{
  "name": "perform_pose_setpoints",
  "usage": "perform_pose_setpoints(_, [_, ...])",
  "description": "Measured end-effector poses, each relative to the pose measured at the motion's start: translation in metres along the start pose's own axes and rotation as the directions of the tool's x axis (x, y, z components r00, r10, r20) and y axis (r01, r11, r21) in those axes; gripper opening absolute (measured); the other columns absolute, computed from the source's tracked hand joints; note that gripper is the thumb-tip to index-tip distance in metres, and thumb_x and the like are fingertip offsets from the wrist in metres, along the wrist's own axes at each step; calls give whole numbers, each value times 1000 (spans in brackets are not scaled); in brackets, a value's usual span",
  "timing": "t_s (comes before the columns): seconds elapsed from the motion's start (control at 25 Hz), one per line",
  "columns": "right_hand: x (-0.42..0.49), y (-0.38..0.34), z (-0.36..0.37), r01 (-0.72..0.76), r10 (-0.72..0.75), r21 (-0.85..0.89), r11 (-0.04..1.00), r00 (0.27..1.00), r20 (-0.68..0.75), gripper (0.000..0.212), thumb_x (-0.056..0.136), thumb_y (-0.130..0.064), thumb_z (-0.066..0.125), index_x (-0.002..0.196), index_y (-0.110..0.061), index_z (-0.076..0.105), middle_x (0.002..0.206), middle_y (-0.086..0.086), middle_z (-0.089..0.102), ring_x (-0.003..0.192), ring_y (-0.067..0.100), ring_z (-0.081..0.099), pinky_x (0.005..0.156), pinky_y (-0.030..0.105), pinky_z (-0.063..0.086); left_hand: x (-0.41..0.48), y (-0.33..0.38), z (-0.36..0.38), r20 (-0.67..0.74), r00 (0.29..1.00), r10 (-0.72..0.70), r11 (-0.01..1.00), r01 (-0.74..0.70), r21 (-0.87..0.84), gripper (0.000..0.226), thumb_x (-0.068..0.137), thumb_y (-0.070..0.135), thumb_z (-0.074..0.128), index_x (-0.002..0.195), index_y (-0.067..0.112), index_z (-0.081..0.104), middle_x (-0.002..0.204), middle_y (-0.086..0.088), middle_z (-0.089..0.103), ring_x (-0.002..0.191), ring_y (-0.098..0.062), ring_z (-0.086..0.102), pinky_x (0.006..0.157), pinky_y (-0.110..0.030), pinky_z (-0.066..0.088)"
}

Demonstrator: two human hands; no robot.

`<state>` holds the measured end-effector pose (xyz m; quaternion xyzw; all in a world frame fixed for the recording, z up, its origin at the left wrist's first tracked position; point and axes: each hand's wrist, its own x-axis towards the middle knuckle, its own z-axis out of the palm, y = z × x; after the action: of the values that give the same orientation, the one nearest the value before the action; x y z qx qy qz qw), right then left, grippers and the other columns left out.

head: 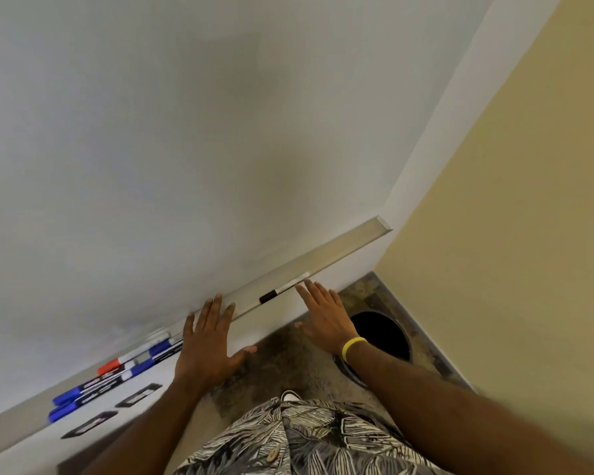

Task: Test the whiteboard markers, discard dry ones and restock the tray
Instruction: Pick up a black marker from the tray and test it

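A whiteboard (186, 149) fills the upper left, with a metal marker tray (340, 255) along its lower edge. One black-capped white marker (283, 289) lies alone in the tray. My right hand (323, 313) is flat with straight fingers, its fingertips just below that marker's white end. My left hand (208, 341) is spread open, fingers reaching the tray's edge left of the marker. Further left, several blue markers (96, 389) and a red-capped marker (117, 364) lie bunched together in the tray.
A black round bin opening (381, 332) sits on the mottled floor below my right wrist. A yellow wall (511, 200) stands on the right. Dark rectangular plates (138, 395) are on the wall under the tray.
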<state>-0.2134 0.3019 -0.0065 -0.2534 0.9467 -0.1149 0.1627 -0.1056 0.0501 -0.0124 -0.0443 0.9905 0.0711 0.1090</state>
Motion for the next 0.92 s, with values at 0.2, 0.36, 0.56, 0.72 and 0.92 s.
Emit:
perform_pose_setpoints(0.2, [39, -28, 3, 136, -131, -61, 989, 989, 75, 76, 95, -40, 54, 157, -22, 13, 165, 3, 9, 152, 25, 9, 122, 43, 8, -22, -22, 0, -53, 993, -101, 995, 99, -34, 98, 79, 88, 24, 155, 26, 20, 163, -2, 1, 150, -22, -5, 119, -49, -3])
perform_pose_setpoints(0.36, [69, -35, 2, 193, -182, -123, 973, 979, 95, 54, 93, -29, 55, 144, -19, 41, 149, 4, 41, 139, 27, 36, 118, 43, 21, -30, -35, -3, -56, 989, -137, 990, 135, -47, 96, 81, 85, 28, 155, 24, 22, 164, -3, 4, 151, -22, 0, 120, -50, 0])
perform_pose_setpoints(0.56, [90, -35, 4, 245, -226, -202, 948, 968, 111, 35, 92, -28, 58, 126, -18, 57, 125, 5, 50, 117, 28, 49, 106, 38, 35, -34, -44, -9, -53, 987, -154, 987, 151, -56, 94, 83, 83, 29, 156, 26, 14, 164, -1, 0, 151, -21, -2, 118, -46, -5])
perform_pose_setpoints(0.72, [101, -35, 3, 256, -232, -231, 939, 964, 128, 28, 94, -33, 59, 118, -19, 62, 118, 4, 54, 113, 26, 51, 101, 38, 37, -33, -44, -7, -61, 987, -150, 983, 142, -118, 91, 84, 80, 33, 155, 25, 19, 164, -1, 8, 151, -21, 6, 118, -43, -2])
perform_pose_setpoints(0.92, [104, -51, -18, 363, -335, -177, 915, 927, 169, 23, 92, -37, 62, 108, -21, 69, 105, 1, 64, 102, 24, 58, 94, 35, 39, -27, -38, -15, -65, 989, -135, 963, 116, -242, 70, 88, 72, 36, 143, 28, 42, 147, 4, 44, 137, -17, 38, 116, -38, 23])
